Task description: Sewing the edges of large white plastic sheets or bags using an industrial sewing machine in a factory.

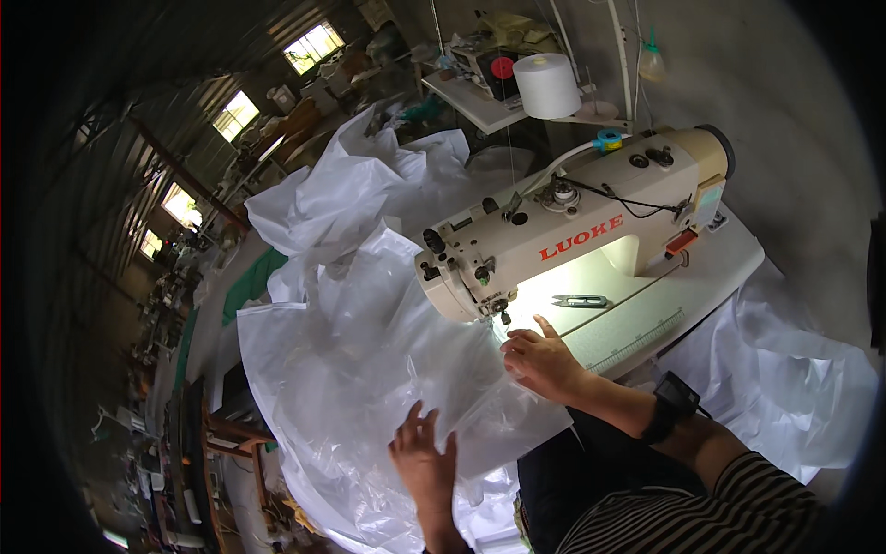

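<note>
A large translucent white plastic sheet (369, 323) spreads under and to the left of the sewing machine (563, 222). My right hand (544, 363) is at the sheet's edge, just right of the needle area. One finger sticks up and the others curl down onto the sheet, seemingly pinching it; the thumb is mostly hidden. Over the sheet's near part, my left hand (425, 457) has its fingers spread and holds nothing. Beneath the lit machine arm, a pair of thread snips (580, 301) lies on the machine bed, beyond my right hand.
A white thread cone (546, 86) stands behind the machine, near a small side shelf (475, 103). More white sheeting (766, 369) hangs at the right. A wooden frame (231, 434) stands low at the left. A green cloth (251, 286) lies beyond the sheet.
</note>
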{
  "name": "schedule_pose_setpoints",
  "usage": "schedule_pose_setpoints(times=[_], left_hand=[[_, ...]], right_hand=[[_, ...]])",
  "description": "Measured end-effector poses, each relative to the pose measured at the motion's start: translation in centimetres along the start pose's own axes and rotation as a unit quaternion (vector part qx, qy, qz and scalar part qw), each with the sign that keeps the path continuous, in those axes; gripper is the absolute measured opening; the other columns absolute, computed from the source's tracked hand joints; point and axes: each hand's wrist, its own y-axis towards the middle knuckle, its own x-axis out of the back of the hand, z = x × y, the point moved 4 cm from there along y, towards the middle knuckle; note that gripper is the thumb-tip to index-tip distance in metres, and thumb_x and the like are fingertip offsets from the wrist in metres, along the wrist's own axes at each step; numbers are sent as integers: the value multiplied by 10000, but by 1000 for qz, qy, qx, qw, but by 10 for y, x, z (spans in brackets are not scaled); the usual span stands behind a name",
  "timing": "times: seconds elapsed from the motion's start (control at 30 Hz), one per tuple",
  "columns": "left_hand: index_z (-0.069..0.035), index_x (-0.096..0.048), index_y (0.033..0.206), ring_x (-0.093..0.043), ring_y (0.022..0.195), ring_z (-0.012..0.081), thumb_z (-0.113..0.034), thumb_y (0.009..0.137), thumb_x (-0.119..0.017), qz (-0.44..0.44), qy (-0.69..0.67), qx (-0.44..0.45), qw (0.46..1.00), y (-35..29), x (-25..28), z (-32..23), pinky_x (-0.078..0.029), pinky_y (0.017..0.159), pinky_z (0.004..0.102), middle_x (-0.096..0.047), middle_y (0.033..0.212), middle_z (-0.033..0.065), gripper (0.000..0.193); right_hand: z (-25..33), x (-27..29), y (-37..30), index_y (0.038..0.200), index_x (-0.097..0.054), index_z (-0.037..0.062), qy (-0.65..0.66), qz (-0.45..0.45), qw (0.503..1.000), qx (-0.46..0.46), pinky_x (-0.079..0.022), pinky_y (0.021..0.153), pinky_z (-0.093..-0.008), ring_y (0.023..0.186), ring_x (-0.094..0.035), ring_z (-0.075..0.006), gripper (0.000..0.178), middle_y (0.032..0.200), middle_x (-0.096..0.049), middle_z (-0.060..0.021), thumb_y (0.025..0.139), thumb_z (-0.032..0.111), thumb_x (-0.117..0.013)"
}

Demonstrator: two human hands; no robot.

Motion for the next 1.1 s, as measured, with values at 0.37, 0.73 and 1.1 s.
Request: schedule_pose_setpoints(times=[0.37,0.73,1.1], left_hand=[[-60,-683,976,-667,729,283,-12,794,-702,-21,-336,65,939,16,-99,-39,-536,660,394,-673,866,95,189],[-147,-696,1017,-579,1012,283,-102,752,-724,-2,-157,-168,973,-11,-107,-51,-463,918,453,-609,1076,51,270],[-188,-703,1069,-546,1097,178,-139,799,-661,19,-81,-259,962,-22,-97,-56,-406,977,411,-585,1343,-49,278]], right_hand=[[3,8,-23,1411,-417,93,75,-34,996,-34,-247,1132,-636,1448,-328,-308,727,1479,-432,-116,823,378,-735],[5,43,-79,1110,-662,94,14,-69,988,-134,-373,1061,-508,1298,-501,-286,366,1301,-579,-95,819,303,-737],[27,1,-120,1006,-648,22,418,6,848,-327,-525,637,-346,704,-685,-298,232,785,-678,-142,946,247,-636]])
